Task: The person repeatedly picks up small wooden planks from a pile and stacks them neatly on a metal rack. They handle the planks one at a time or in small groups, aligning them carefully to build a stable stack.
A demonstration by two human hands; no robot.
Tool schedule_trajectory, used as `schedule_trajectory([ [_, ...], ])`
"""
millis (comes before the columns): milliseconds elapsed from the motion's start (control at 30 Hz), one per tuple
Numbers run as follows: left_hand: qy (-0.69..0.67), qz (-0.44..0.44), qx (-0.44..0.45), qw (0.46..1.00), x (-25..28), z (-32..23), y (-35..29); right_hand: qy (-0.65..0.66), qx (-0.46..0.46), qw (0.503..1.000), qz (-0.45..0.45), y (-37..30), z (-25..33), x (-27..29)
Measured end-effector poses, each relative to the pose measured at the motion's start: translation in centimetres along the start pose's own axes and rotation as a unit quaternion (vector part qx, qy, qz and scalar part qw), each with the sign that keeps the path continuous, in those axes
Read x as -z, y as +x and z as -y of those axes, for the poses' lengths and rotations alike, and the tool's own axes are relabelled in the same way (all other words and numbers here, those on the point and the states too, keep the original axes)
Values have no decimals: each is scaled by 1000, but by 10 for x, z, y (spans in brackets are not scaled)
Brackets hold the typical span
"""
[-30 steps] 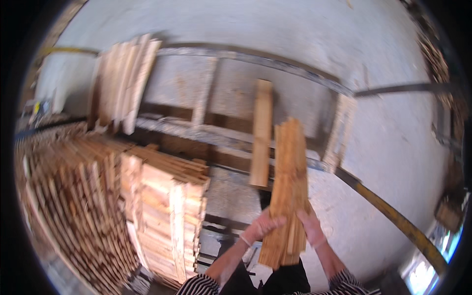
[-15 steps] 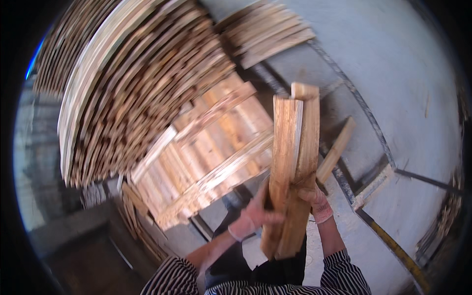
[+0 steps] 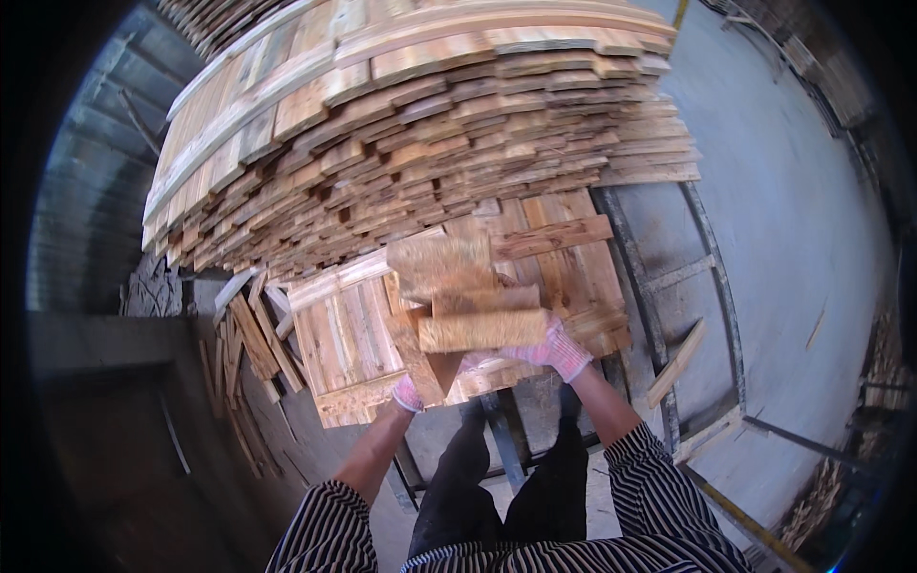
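I hold several short wooden boards in front of me, their ends turned up toward my view and blurred by motion. My right hand, in a pink and white glove, is closed on their right side. My left hand, gloved too, grips them from the lower left, with its fingers mostly hidden behind a board. Below and behind the held boards lies a low layer of planks, with a loose crosspiece on it near the far right.
A tall stack of planks rises beyond the low layer. Scrap strips lie on the left beside a dark box-like surface. On the right, a metal frame rests on the floor, with a single offcut near it.
The boards have swung from upright on the right to over the low plank layer, ends now facing me. My view has turned toward the stack, and both hands have moved left with the boards.
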State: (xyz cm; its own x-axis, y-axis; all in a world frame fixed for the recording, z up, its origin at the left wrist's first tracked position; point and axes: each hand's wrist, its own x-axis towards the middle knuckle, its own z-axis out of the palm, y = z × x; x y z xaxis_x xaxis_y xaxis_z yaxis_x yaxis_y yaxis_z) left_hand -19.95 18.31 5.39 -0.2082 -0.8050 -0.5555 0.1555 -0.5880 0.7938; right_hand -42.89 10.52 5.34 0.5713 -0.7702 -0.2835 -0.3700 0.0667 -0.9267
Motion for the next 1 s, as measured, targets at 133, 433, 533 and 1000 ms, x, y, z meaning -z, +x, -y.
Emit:
schedule_trajectory([
  [133, 27, -34, 31, 999, 34, -4, 38, -19, -55, 997, -42, 51, -44, -20],
  [433, 116, -132, 29, 984, 55, -35, 57, -95, -121, 985, 84, 112, 34, -4],
  [533, 140, -215, -118, 959, 67, -23, 18, 76, -81, 984, 140, 111, 72, -22],
  [1000, 204, -443, 275, 829, 322, 109, -26, 269, -309, 911, -38, 131, -103, -136],
])
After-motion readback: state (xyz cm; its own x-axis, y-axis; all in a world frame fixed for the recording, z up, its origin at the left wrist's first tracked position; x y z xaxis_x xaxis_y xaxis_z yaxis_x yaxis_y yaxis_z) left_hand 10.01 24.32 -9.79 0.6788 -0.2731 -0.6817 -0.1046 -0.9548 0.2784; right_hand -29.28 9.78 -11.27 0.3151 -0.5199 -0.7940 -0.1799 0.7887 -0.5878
